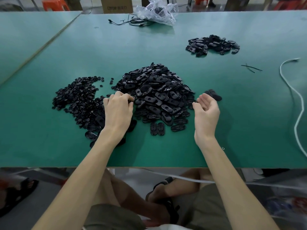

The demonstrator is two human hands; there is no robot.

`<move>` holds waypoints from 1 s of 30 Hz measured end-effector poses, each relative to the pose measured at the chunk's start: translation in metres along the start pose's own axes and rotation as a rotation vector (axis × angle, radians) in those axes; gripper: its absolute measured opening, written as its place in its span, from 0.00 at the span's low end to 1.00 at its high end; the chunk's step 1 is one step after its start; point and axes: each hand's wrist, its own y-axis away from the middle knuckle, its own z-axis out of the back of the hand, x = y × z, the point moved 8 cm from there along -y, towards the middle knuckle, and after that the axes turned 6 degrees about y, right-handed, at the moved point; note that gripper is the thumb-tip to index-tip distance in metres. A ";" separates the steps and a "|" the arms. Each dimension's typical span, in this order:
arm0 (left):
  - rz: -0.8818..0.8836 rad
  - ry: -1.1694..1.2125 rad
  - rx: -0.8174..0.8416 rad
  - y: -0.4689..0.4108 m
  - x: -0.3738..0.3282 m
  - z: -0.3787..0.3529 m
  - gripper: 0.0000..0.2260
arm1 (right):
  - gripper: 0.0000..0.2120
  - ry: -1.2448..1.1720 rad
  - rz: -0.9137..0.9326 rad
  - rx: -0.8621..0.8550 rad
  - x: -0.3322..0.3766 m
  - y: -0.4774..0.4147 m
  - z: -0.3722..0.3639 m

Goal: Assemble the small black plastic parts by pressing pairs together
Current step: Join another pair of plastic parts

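The left hand (118,108) is held palm down at the near left edge of the central pile (154,90) of black oval shells. Its fingers are curled down among the parts, and whether one is pinched between them cannot be told. The right hand (206,110) is held at the right edge of the same pile with the palm turned inward and upward and the fingers loosely bent; nothing is held in it. Just beyond its fingertips a few blurred dark parts (213,95) are seen, too smeared for their shape to be made out.

The central pile is heaped in the middle of the green bench (166,151). A flatter left pile (78,97) of smaller black pieces is spread beside it, partly covered by the left wrist. A smaller far pile (212,44) of black shells is set well apart, toward the far right.

At the far edge a crumpled clear plastic bag (157,12) is seen with thin black cables (129,22) beside it, and a cardboard box (116,4) behind. Two thin black ties (250,68) lie crossed to the right, near a white cord (295,97) that is trailed along the right side.
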 end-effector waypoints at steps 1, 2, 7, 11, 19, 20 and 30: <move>-0.001 -0.006 -0.003 0.000 -0.001 0.000 0.08 | 0.20 -0.022 -0.019 -0.001 -0.001 -0.002 0.001; -0.003 -0.015 -0.005 0.001 -0.001 0.000 0.08 | 0.22 -0.046 -0.037 -0.006 -0.003 -0.003 0.002; -0.023 -0.046 -0.010 0.004 -0.004 -0.001 0.07 | 0.27 -0.165 -0.088 -0.022 -0.006 -0.005 0.004; -0.040 -0.034 -0.046 0.005 -0.004 0.002 0.06 | 0.31 -0.246 -0.101 0.005 -0.006 -0.005 0.003; -0.074 0.007 -0.147 0.004 -0.007 0.015 0.08 | 0.17 -0.012 0.162 0.280 0.014 0.009 -0.022; -0.070 0.024 -0.157 0.003 -0.008 0.017 0.09 | 0.17 0.028 0.190 0.319 0.016 0.011 -0.025; 0.002 0.715 0.132 0.021 -0.048 -0.011 0.05 | 0.10 0.047 0.271 0.460 0.026 0.021 -0.035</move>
